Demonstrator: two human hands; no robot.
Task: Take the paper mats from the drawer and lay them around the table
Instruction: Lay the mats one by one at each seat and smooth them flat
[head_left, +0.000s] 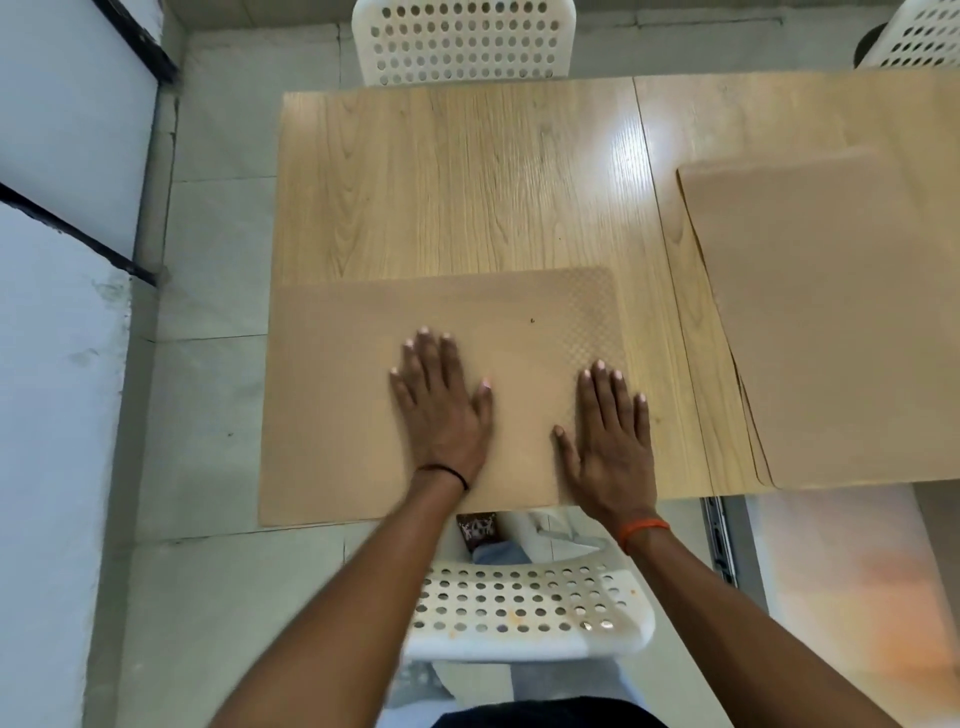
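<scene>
Head view: mat stack (841, 322) beside hands.

Looks like a plain dining or canteen corner: light wood-grain desk (467, 182), white perforated plastic chairs at twelve o'clock (462, 41) and six o'clock (524, 608), pale tiled floor (208, 415)

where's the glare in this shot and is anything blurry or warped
Head view: a bright glare streak falls on the light wood-grain table between the tan paper mat under both flat hands and the stack of tan mats at right; the lower right corner is a washed-out orange blur; wide-angle bowing curves the table edges.
</scene>
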